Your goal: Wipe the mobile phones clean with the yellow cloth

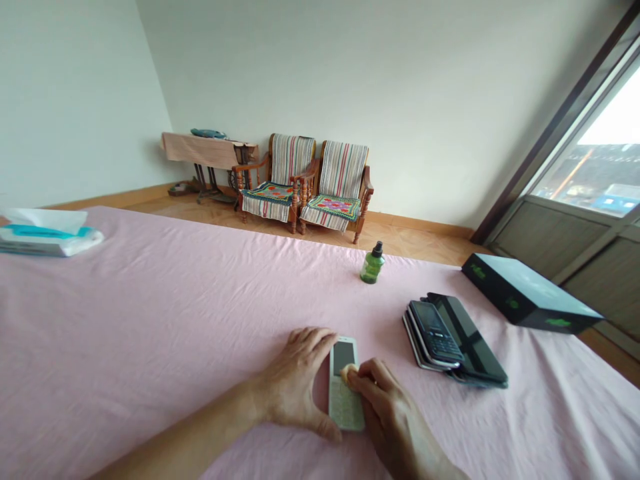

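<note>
A white phone with a dark screen and a keypad [345, 407] lies face up on the pink cloth [190, 313]. Spread around its left side is my left hand [297, 380], with fingertips at the top left corner and the thumb by the bottom left corner. My right hand [387, 407] is closed on a small yellowish piece [349, 373], pressed against the phone near the lower edge of its screen. What the piece is made of is too small to tell.
To the right, a keypad phone [435, 330] tops a stack beside a black tablet [470, 340]. Behind are a green spray bottle [373, 264] and a black box [530, 290]. A tissue pack [50, 240] lies far left. Two chairs [333, 177] stand beyond the cloth.
</note>
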Available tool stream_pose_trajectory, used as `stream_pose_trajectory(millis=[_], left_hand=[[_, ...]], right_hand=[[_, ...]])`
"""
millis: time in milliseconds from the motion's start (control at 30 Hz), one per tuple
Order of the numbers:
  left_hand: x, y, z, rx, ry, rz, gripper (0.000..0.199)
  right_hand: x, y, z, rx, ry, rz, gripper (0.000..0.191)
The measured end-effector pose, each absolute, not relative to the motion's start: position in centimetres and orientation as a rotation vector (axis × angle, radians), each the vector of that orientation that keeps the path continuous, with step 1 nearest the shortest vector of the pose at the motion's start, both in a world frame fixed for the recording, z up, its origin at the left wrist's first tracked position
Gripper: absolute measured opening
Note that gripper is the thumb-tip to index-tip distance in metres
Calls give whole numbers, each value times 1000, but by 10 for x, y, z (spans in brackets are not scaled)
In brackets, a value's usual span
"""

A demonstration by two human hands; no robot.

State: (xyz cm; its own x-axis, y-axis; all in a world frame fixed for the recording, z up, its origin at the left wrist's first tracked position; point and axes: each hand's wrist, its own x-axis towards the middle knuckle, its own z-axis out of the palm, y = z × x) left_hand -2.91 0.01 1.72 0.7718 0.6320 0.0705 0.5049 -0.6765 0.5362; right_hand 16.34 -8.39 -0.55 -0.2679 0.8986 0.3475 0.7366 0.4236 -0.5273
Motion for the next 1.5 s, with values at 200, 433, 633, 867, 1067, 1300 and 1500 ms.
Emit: stream_pose_trajectory(millis=[200, 433, 633, 867, 1067, 1300, 1500], left_hand=[[-27, 0, 20, 2490, 842, 345, 111], [-26, 0, 14, 2519, 796, 451, 97], [-27, 0, 15, 2512, 812, 440, 100], [-27, 0, 16, 2503, 814, 428, 101], [-26, 0, 16, 2506, 813, 435, 98], [-28, 0, 17, 2517, 824, 396, 105], [-28, -2, 7, 2467, 876, 430, 128]], right_hand=[[169, -87, 3, -1436, -2111, 337, 25], [141, -72, 9, -1352, -2123, 323, 26], [151, -72, 3, -1433, -2054, 337, 31], [154, -75, 5, -1466, -2059, 270, 26], [141, -71, 8, -1393, -2077, 353, 32], [162, -75, 3, -1506, -2072, 198, 23], [149, -78, 7, -1377, -2154, 299, 29]])
